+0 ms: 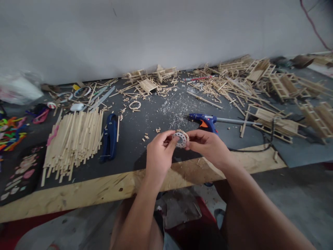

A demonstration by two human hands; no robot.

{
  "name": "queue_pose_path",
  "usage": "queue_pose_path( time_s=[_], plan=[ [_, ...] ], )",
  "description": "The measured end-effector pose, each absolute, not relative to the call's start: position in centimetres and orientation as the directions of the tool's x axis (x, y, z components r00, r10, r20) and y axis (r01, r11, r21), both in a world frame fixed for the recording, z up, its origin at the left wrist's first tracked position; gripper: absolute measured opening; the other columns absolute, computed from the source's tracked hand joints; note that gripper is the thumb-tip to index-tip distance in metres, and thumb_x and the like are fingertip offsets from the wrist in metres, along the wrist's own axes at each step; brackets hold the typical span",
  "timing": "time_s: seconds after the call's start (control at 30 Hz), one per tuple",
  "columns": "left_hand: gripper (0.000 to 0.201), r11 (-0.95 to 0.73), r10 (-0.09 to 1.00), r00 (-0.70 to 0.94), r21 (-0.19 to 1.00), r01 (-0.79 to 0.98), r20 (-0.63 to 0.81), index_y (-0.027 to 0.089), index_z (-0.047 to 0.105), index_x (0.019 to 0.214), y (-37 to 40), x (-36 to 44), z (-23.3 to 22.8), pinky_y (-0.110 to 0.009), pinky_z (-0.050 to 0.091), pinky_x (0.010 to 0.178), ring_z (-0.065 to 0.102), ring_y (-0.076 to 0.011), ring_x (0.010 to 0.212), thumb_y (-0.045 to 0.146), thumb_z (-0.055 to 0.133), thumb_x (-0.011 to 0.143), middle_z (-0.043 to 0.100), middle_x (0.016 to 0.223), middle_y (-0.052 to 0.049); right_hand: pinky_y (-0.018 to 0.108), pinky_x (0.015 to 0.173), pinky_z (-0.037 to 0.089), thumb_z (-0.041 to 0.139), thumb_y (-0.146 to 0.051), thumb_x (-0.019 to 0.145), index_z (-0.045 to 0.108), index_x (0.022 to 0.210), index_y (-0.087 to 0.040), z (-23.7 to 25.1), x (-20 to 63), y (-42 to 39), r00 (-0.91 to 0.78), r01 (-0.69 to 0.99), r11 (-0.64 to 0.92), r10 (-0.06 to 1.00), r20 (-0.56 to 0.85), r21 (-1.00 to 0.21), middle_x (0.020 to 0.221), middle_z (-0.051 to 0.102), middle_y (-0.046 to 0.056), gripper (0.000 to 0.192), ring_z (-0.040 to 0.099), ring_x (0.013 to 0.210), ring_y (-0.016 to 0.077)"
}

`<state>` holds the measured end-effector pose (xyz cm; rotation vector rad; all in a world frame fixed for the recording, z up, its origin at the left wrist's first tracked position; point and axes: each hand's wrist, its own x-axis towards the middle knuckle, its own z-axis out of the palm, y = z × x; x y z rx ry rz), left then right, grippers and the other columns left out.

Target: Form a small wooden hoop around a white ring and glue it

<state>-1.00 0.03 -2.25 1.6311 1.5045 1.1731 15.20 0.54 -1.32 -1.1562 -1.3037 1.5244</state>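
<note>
Pinching a small white ring point(181, 139) edged with tiny wooden pieces, the left hand point(159, 155) and the right hand point(208, 146) meet above the near edge of the work board point(104, 189). The left thumb and forefinger close on the ring's left side, with the other fingers curled beneath. The right hand's fingertips grip the ring's right side, its fingers bent inward. The ring is held clear of the surface, face turned toward the camera.

Just behind the right hand lies a blue hot glue gun point(205, 122), its nozzle toward the left and its black cord point(262, 146) trailing off to the right. Well to the left of the hands sits a blue-handled cutter point(109, 137), beside a loose stack of cut bamboo sticks point(74, 142). A small wooden ring point(134, 105) lies farther back on the dark mat point(145, 118), near a scatter of shavings point(177, 109). Ladder-like stick frames point(283, 86) pile up to the far right along the wall point(156, 31). Coloured pipe cleaners point(10, 132) lie at the far left.
</note>
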Motion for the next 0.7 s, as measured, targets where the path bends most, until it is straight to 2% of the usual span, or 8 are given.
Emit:
queue_pose_path(
  time_s=[0.17,0.37,0.7],
  plan=[
    [0.020,-0.193,0.974,-0.010,0.845,0.498,0.228,0.022,0.066,0.095,0.00,-0.97,-2.28,-0.029,0.054,0.068,0.066,-0.0159,0.073,0.029,0.058,0.079,0.070,0.086,-0.004,0.028,0.075,0.045,0.068,-0.026,0.067,0.063,0.090,-0.018,-1.24,15.26,0.39,-0.281,-0.036,-0.145,0.951,-0.129,-0.989,0.081,0.066,0.000,0.024,0.059,0.074,0.0122],
    [0.017,-0.202,0.966,-0.006,0.775,0.599,0.257,0.021,0.067,0.091,-0.03,-0.73,-2.20,-0.030,0.053,0.067,0.065,-0.0166,0.072,0.025,0.058,0.078,0.070,0.082,-0.004,0.027,0.069,0.045,0.068,-0.025,0.068,0.060,0.093,-0.018,-1.38,15.32,0.34,-0.293,0.024,-0.114,0.949,-0.116,-0.993,0.082,0.064,0.001,0.027,0.058,0.073,0.0122],
    [0.014,-0.266,0.943,0.041,0.675,0.688,0.330,0.021,0.067,0.088,0.11,-0.66,-2.22,-0.029,0.050,0.065,0.062,-0.0156,0.069,0.020,0.060,0.075,0.069,0.080,-0.003,0.030,0.071,0.048,0.064,-0.023,0.069,0.061,0.093,-0.019,-1.97,15.24,0.33,-0.249,0.061,-0.128,0.959,-0.139,-0.990,0.084,0.065,0.003,0.024,0.060,0.074,0.0138]
  ],
)
